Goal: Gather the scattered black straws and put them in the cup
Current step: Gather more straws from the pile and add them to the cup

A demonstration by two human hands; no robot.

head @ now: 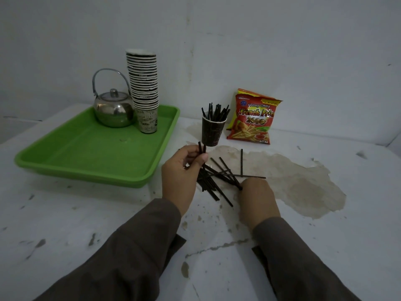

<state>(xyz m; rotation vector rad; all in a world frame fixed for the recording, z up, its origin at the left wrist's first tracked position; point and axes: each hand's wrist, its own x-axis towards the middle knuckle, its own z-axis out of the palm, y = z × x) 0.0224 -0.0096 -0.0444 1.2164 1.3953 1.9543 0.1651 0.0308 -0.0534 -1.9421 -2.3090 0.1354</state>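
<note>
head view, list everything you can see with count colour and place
cup: one, dark, mid table, holding upright black straws
loose straws: a crossed pile, black, on the table in front of the cup
snack bag: one, red and yellow, right of the cup
tray: one, green, left on the table
kettle: one, silver, on the tray
cup stack: one tall stack, printed, on the tray beside the kettle
table: one, white, stained
left hand: grips a few straws
right hand: pinches a straw in the pile
</note>
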